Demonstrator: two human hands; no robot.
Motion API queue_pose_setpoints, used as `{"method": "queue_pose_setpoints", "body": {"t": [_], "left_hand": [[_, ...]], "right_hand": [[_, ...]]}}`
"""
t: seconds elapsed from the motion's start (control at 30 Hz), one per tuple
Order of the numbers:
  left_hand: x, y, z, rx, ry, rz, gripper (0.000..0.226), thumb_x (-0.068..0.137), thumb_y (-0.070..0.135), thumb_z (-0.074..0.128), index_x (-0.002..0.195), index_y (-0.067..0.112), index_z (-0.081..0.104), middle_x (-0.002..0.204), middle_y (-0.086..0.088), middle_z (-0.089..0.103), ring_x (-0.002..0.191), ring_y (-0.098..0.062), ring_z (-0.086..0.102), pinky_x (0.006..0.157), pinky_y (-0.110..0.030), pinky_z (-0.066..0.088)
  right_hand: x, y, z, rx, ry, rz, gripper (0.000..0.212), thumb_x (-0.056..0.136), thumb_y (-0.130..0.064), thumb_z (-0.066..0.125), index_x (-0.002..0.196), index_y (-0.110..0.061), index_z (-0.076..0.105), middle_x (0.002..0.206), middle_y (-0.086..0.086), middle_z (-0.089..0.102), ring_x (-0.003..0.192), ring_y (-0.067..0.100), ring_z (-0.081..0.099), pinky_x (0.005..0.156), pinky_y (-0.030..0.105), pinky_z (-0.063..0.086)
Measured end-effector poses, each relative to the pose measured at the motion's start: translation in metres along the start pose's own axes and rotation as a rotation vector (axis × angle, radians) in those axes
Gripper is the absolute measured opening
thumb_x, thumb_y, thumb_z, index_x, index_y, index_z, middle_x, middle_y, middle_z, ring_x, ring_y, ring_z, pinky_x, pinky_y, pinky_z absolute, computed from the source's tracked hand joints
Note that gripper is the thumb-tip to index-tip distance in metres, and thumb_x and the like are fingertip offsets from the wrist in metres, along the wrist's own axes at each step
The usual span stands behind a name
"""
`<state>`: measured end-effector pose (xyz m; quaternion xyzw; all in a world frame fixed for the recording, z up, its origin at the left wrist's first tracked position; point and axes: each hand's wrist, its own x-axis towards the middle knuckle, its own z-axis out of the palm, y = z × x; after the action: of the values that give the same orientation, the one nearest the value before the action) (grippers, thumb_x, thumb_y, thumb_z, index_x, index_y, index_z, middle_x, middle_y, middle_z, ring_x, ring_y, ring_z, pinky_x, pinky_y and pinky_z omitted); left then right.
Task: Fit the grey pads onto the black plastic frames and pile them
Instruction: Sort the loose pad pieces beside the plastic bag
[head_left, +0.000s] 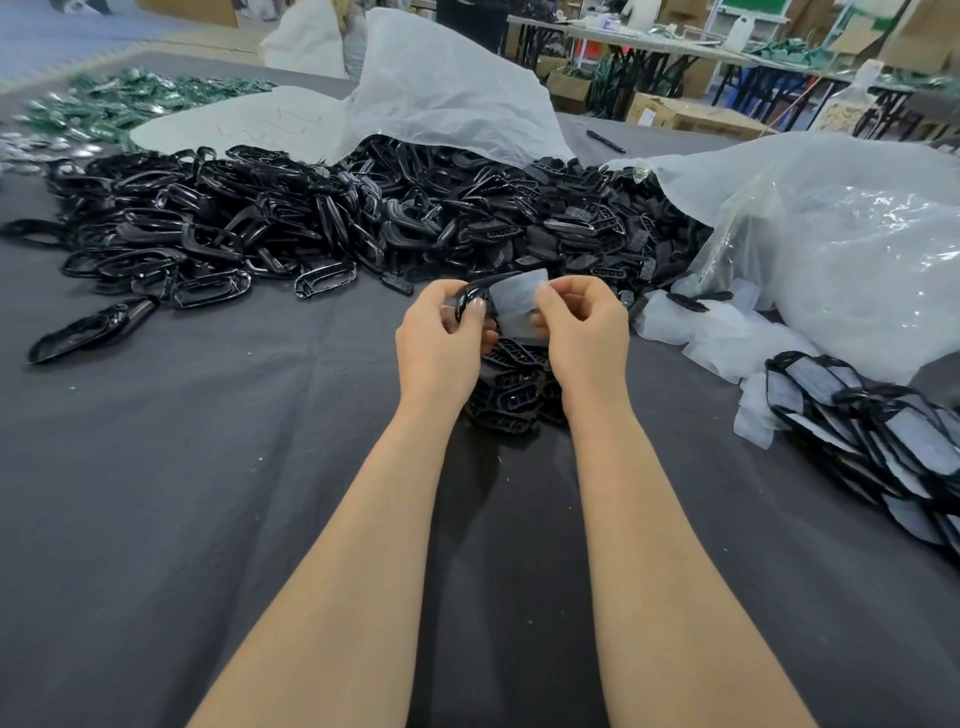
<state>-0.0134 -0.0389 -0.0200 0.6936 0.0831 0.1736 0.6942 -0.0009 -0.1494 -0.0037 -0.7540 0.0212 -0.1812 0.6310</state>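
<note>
Over the table (208, 467), the left hand (441, 338) grips a frame (469, 297) steady. The right hand (589, 332) pinches a pad (519, 301) against it, likely for fitting.

A dark grey cloth (156, 493) covers the worktable, while long folding tables (649, 44) and cardboard boxes (670, 117) crowd the bright workshop behind.

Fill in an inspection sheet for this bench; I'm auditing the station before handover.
surface: creased dark grey cloth table top.
job's things: heap of glossy black plastic frames; pile of padded frames at right; loose pale grey pads beside it.
clutter: white plastic bags; black pen; green parts far left.
grippers: left hand grips one black frame; right hand pinches a grey pad against it.
cables: nothing seen.
surroundings: folding tables, cardboard boxes.
</note>
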Motion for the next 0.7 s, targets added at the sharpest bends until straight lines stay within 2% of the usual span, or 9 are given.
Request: {"method": "queue_pose_setpoints", "body": {"t": [0.07,0.17,0.27,0.37,0.53,0.7], "left_hand": [[0.001,0.001,-0.001,-0.040,0.022,-0.025,0.013,0.097,0.010,0.055,0.106,0.019,0.055,0.084,-0.012,0.066,0.058,0.000,0.063,0.071,-0.025,0.057],[0.002,0.001,-0.001,-0.083,0.032,-0.045,0.014,0.097,0.009,0.054,0.107,0.020,0.052,0.080,-0.010,0.062,0.055,0.003,0.061,0.064,-0.017,0.055],[0.003,0.001,-0.001,-0.096,0.028,-0.052,0.015,0.097,0.008,0.054,0.104,0.021,0.052,0.077,-0.005,0.062,0.054,0.002,0.061,0.061,-0.015,0.053],[0.002,0.000,0.000,-0.087,0.017,-0.047,0.017,0.097,0.009,0.055,0.100,0.025,0.051,0.076,-0.004,0.062,0.057,0.001,0.062,0.063,-0.018,0.054],[0.001,-0.001,0.001,-0.063,0.006,-0.034,0.019,0.097,0.009,0.055,0.098,0.028,0.051,0.074,-0.003,0.062,0.061,-0.004,0.064,0.069,-0.024,0.056],[0.000,-0.001,0.002,-0.044,-0.008,-0.028,0.015,0.097,0.010,0.054,0.107,0.021,0.053,0.075,-0.005,0.063,0.065,-0.008,0.065,0.074,-0.028,0.057]], "right_hand": [[0.002,-0.003,-0.002,0.195,0.008,0.083,0.014,0.093,-0.006,0.057,0.084,-0.016,0.057,0.076,0.000,0.062,0.066,0.006,0.061,0.070,0.025,0.054],[0.006,-0.008,-0.005,0.577,0.046,0.237,0.013,0.094,0.003,0.053,0.093,-0.010,0.055,0.075,0.005,0.059,0.063,0.009,0.058,0.062,0.019,0.053],[0.007,-0.011,-0.012,0.786,0.045,0.339,0.018,0.094,0.004,0.051,0.094,-0.011,0.060,0.070,0.002,0.061,0.061,0.008,0.059,0.060,0.016,0.053],[0.006,-0.011,-0.017,0.836,0.047,0.361,0.016,0.095,0.001,0.053,0.088,-0.011,0.061,0.069,0.002,0.063,0.059,0.008,0.062,0.059,0.017,0.054],[0.005,-0.010,-0.015,0.764,-0.018,0.310,0.016,0.095,-0.003,0.055,0.084,-0.011,0.064,0.062,-0.003,0.066,0.060,0.007,0.061,0.061,0.017,0.054],[0.004,-0.008,-0.014,0.684,-0.139,0.256,0.014,0.093,-0.001,0.056,0.085,-0.010,0.062,0.062,-0.004,0.066,0.060,0.006,0.062,0.060,0.017,0.053]]}}
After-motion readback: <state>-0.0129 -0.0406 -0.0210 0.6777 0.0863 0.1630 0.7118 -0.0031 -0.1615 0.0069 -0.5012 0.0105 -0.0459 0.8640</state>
